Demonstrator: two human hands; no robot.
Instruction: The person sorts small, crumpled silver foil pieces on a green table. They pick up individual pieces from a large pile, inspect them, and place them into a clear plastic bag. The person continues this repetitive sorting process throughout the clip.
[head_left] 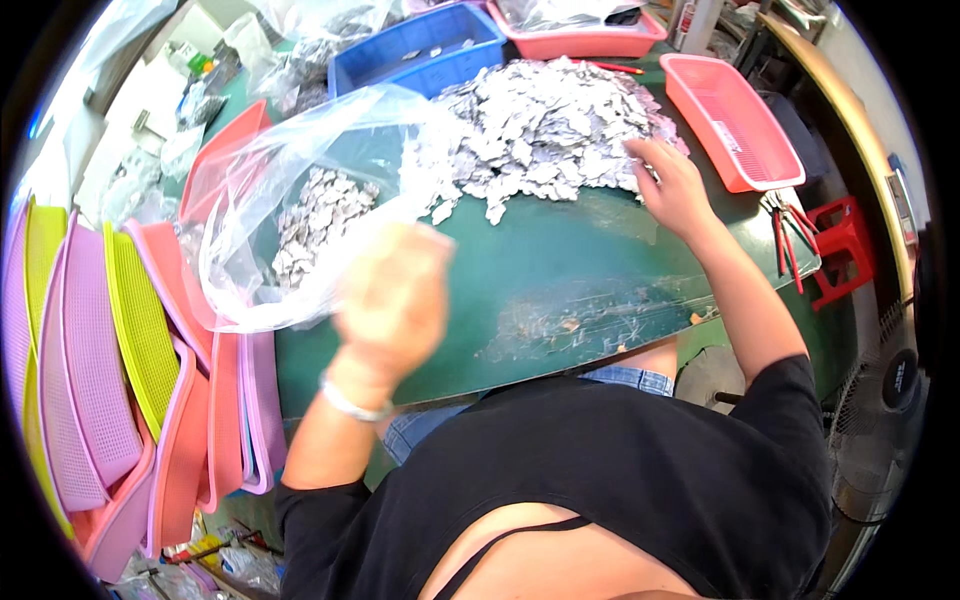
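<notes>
A wide heap of small, flat, light-grey pieces [545, 130] lies on the green table, apparently thin metal or plastic parts. At the heap's right edge is my right hand [672, 185], its fingers and thumb apart and touching the pieces. My left hand [395, 295], a light bracelet on its wrist, is smeared by motion, so its fingers cannot be made out. It is beside a clear plastic bag [235, 265] whose mouth gapes open. Inside the bag sits a smaller batch of similar grey pieces [320, 225].
Nested purple, green and coral baskets [95, 350] stand at the left. Beyond the heap are a blue tray [415, 70] and a pink tray [580, 42]. On the right are a coral basket [735, 125], red-handled pliers [785, 235], a red stool [843, 250] and a fan [880, 410].
</notes>
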